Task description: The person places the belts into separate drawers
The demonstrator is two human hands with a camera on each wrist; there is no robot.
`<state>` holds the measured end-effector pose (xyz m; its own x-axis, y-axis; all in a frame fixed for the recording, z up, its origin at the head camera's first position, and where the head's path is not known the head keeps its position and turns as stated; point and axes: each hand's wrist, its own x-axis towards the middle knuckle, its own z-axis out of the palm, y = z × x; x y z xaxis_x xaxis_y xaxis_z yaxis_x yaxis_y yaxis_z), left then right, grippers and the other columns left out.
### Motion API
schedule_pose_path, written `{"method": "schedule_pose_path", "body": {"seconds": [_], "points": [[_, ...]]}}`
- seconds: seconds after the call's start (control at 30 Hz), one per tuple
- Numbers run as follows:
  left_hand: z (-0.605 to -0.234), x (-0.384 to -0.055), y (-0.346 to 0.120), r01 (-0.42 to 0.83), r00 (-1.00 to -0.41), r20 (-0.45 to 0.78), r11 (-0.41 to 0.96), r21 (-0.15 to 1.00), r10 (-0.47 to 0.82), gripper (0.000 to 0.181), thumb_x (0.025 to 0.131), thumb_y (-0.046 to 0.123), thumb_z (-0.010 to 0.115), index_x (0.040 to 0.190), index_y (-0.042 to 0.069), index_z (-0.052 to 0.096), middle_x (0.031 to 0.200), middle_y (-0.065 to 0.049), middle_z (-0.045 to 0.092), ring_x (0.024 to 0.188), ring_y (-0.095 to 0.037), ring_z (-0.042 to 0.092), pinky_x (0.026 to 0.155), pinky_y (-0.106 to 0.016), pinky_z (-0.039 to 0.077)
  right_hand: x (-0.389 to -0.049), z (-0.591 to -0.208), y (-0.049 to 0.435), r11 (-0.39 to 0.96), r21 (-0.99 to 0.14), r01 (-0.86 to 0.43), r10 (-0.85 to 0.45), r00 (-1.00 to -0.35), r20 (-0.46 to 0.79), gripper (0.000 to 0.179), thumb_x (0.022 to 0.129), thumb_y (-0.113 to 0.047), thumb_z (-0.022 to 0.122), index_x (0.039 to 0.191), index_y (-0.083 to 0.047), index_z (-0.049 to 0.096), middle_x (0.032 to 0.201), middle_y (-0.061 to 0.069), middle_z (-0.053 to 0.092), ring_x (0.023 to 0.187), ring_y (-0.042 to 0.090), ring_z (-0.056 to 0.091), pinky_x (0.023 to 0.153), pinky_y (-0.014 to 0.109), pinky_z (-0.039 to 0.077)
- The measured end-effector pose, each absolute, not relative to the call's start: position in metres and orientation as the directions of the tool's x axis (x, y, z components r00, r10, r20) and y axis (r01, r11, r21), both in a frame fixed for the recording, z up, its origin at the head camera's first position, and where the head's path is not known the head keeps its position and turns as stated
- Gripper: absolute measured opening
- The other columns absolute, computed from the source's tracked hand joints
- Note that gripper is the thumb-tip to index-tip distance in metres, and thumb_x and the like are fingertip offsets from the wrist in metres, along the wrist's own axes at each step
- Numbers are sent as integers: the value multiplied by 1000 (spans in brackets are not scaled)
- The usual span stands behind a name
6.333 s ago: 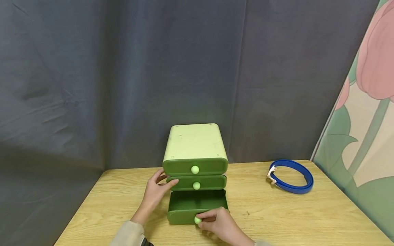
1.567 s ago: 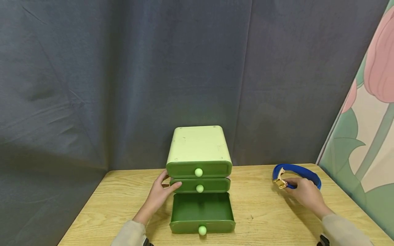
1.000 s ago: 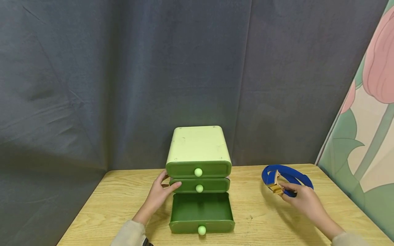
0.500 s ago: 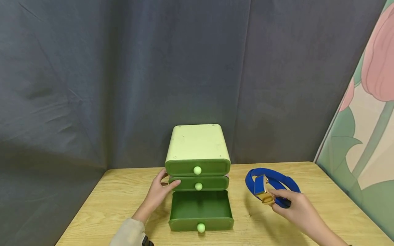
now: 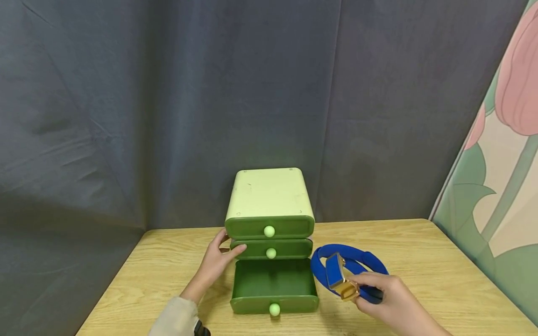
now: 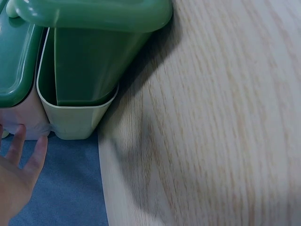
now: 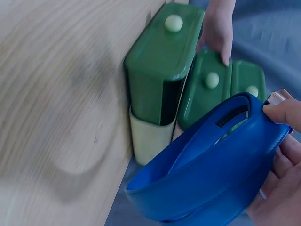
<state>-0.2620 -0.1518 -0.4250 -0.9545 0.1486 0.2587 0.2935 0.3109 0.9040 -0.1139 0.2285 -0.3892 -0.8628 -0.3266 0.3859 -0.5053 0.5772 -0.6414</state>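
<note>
A small three-drawer cabinet (image 5: 269, 191), pale green with dark green fronts and round knobs, stands on the table. Its bottom drawer (image 5: 252, 305) is pulled out, and no contents show in it. My left hand (image 5: 213, 262) rests on the cabinet's left side, with the thumb on the middle drawer (image 5: 254, 251); in the left wrist view its fingers (image 6: 36, 160) reach out straight to the wall. My right hand (image 5: 391, 298) pinches a coiled blue belt (image 7: 211, 165) near its gold buckle (image 5: 349, 291). The belt hangs above the table, just right of the open drawer.
The wooden table (image 5: 437, 275) extends to both sides of the cabinet. A dark grey-blue curtain (image 5: 235, 93) hangs behind it. At the right stands a panel (image 5: 504, 186) with painted tulips and leaves.
The right hand left the bottom drawer's knob, with that drawer now further out, then took hold of the belt, lifted it and carried it left towards the cabinet. The left hand has stayed put.
</note>
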Motion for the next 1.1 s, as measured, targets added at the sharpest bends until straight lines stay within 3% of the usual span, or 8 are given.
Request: {"method": "schedule_pose_path", "body": {"seconds": [0.23, 0.33, 0.67, 0.8, 1.1], "points": [[-427, -261, -152, 297, -954, 263, 311, 903, 148, 61, 90, 26, 76, 143, 15, 50, 141, -7, 52, 131, -29, 45, 97, -46, 43, -117, -390, 204, 373, -635, -677, -477, -727, 494, 27, 80, 12, 72, 104, 0, 73, 98, 1, 72, 90, 1, 60, 68, 19, 52], [-427, -262, -152, 291, -955, 257, 313, 904, 146, 61, 89, 27, 76, 143, 17, 50, 141, -6, 52, 132, -29, 45, 97, -46, 43, -119, -388, 194, 327, -636, -699, -508, -698, 505, 29, 81, 11, 71, 106, -3, 73, 99, -2, 72, 90, 3, 61, 70, 21, 53], [-428, -261, -151, 302, -952, 268, 325, 896, 144, 62, 89, 27, 76, 144, 15, 50, 141, -7, 53, 130, -30, 47, 95, -44, 44, -120, -378, 163, 309, -655, -689, -562, -688, 459, 30, 82, 6, 72, 110, -6, 74, 102, -5, 71, 92, 6, 63, 74, 23, 51], [-429, -262, -151, 301, -953, 268, 329, 895, 140, 63, 89, 27, 76, 145, 16, 49, 142, -7, 52, 130, -31, 46, 95, -45, 43, -122, -375, 150, 267, -689, -674, -589, -680, 436, 31, 83, 7, 70, 110, -8, 74, 98, -9, 70, 84, 2, 58, 71, 22, 49], [-427, -263, -150, 281, -959, 252, 324, 903, 128, 62, 88, 27, 77, 143, 16, 51, 140, -6, 54, 130, -29, 46, 95, -43, 44, -136, -374, 132, 306, -680, -666, -615, -683, 393, 22, 91, -5, 70, 107, -20, 74, 102, -12, 70, 90, 2, 59, 72, 23, 50]]}}
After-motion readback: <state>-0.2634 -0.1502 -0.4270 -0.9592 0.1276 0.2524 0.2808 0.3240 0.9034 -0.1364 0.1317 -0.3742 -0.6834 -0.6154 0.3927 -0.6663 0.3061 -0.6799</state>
